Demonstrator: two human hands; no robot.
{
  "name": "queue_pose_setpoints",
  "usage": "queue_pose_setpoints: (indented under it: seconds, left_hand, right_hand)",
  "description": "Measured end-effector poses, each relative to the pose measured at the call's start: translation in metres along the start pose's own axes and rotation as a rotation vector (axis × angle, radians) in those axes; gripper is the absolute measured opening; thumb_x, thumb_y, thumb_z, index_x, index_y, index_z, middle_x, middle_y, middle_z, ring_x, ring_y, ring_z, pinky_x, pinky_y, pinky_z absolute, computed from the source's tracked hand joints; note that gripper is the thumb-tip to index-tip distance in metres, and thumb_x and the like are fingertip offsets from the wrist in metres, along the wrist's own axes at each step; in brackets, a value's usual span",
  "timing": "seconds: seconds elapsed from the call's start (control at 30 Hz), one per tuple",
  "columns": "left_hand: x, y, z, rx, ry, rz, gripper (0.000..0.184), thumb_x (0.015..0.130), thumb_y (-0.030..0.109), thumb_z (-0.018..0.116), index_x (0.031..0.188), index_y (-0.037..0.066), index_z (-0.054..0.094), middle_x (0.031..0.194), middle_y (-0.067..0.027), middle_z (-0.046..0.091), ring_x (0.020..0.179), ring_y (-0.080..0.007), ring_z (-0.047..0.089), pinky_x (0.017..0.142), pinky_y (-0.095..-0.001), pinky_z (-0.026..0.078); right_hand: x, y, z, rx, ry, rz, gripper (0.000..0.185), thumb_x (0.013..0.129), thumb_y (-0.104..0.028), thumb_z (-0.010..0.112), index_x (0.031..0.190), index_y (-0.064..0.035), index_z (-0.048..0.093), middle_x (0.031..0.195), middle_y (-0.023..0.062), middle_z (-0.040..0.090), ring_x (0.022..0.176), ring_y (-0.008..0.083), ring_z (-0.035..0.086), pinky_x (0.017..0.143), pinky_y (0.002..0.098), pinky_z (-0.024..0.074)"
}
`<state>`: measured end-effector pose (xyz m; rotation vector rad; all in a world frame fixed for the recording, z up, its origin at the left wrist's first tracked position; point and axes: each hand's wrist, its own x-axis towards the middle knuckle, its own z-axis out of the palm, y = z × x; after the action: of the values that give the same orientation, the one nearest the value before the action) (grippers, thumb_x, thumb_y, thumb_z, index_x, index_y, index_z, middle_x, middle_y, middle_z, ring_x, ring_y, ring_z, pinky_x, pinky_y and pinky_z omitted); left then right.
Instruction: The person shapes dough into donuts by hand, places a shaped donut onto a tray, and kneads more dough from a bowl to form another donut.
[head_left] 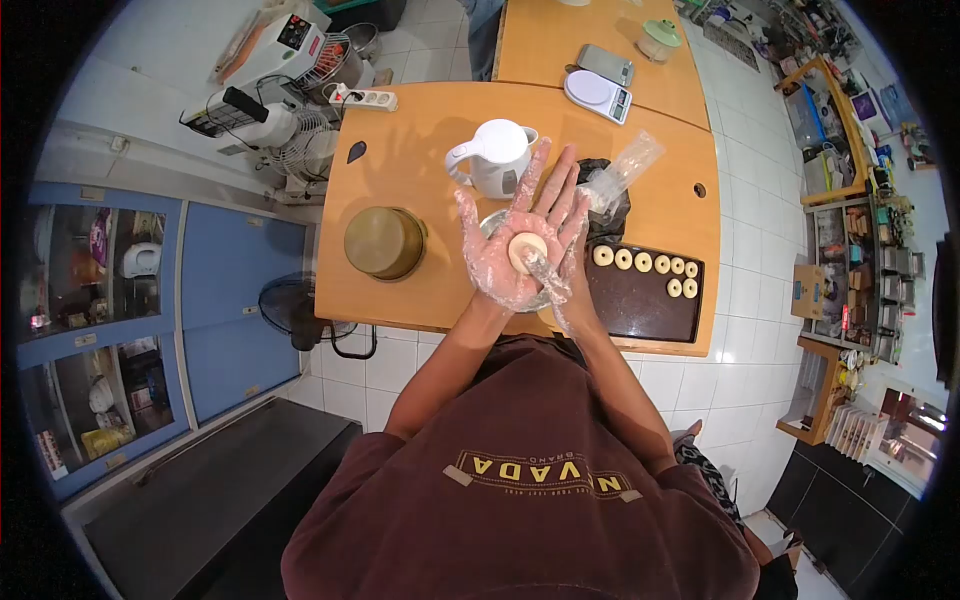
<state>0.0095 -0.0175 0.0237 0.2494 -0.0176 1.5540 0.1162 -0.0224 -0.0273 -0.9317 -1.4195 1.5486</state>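
Note:
A round piece of pale dough (524, 246) rests on the palm of my left hand (495, 262), which faces up with its floury fingers stretched and spread. From the right, my right hand (568, 285) meets it, and a flour-coated digit presses on the dough's lower right edge. The rest of the right hand's fingers are partly hidden, overlapping the left. Under both hands, a metal bowl (490, 223) shows only its rim. To the right, a dark baking tray (650, 310) bears several dough rings (643, 262) along its far side.
A white kettle (497, 160) stands just beyond my hands, with a clear plastic bag (628, 170) to its right. A brownish round container (383, 243) sits at left. Farther back are a white kitchen scale (597, 93) and a power strip (364, 98) on the wooden table (420, 115).

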Motion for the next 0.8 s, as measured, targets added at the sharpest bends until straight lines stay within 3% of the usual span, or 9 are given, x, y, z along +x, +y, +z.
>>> queue_pose_setpoints:
  seconds: [0.1, 0.2, 0.4, 0.5, 0.7, 0.8]
  left_hand:
    - [0.000, 0.000, 0.005, 0.008, -0.026, 0.021, 0.116, 0.085, 0.093, 0.036, 0.168, 0.017, 0.010, 0.174, -0.0158, 0.006, 0.160, -0.0282, 0.007, 0.131, -0.0488, 0.006]
    - [0.000, 0.000, 0.007, -0.206, -0.010, 0.042, 0.122, 0.079, 0.096, 0.039, 0.168, 0.018, 0.010, 0.173, -0.0164, 0.006, 0.160, -0.0281, 0.007, 0.131, -0.0488, 0.006]
    - [-0.002, 0.006, 0.000, -0.093, -0.001, 0.037, 0.119, 0.080, 0.093, 0.045, 0.168, 0.021, 0.012, 0.174, -0.0162, 0.005, 0.161, -0.0286, 0.006, 0.131, -0.0490, 0.007]
    - [0.000, 0.007, -0.005, -0.072, 0.039, 0.050, 0.115, 0.082, 0.091, 0.047, 0.168, 0.022, 0.014, 0.174, -0.0160, 0.005, 0.161, -0.0290, 0.007, 0.131, -0.0491, 0.008]
    - [0.003, 0.015, -0.005, -0.184, -0.007, 0.034, 0.113, 0.083, 0.092, 0.042, 0.168, 0.023, 0.014, 0.173, -0.0165, 0.008, 0.160, -0.0290, 0.010, 0.131, -0.0483, 0.007]
    - [0.003, 0.011, 0.002, -0.149, -0.036, 0.006, 0.116, 0.081, 0.095, 0.040, 0.168, 0.024, 0.011, 0.173, -0.0164, 0.007, 0.160, -0.0291, 0.009, 0.131, -0.0467, 0.007]
  right_hand:
    - [0.000, -0.012, 0.007, 0.075, 0.013, -0.010, 0.124, 0.090, -0.042, 0.079, 0.163, -0.0012, -0.012, 0.172, 0.0202, -0.003, 0.159, 0.0342, 0.007, 0.127, 0.0470, 0.0182]
    - [0.006, -0.010, 0.007, 0.012, 0.022, -0.077, 0.124, 0.090, -0.039, 0.080, 0.163, -0.0011, -0.012, 0.172, 0.0200, -0.004, 0.159, 0.0338, 0.007, 0.127, 0.0469, 0.0169]
    - [0.012, -0.008, 0.012, -0.042, 0.038, -0.104, 0.124, 0.088, -0.039, 0.081, 0.163, 0.0016, -0.008, 0.171, 0.0230, 0.000, 0.159, 0.0359, 0.009, 0.127, 0.0473, 0.0156]
    - [0.012, -0.004, 0.014, -0.211, 0.075, -0.083, 0.123, 0.086, -0.041, 0.082, 0.163, 0.0031, -0.004, 0.170, 0.0254, 0.005, 0.158, 0.0373, 0.011, 0.127, 0.0476, 0.0159]
    - [0.019, -0.002, 0.006, -0.272, 0.138, -0.087, 0.118, 0.089, -0.040, 0.081, 0.163, 0.0036, 0.000, 0.169, 0.0265, 0.008, 0.157, 0.0384, 0.015, 0.127, 0.0478, 0.0170]
    - [0.017, -0.008, 0.008, -0.077, 0.097, -0.032, 0.112, 0.092, -0.037, 0.078, 0.163, 0.0035, 0.001, 0.169, 0.0251, 0.009, 0.157, 0.0378, 0.016, 0.127, 0.0475, 0.0177]
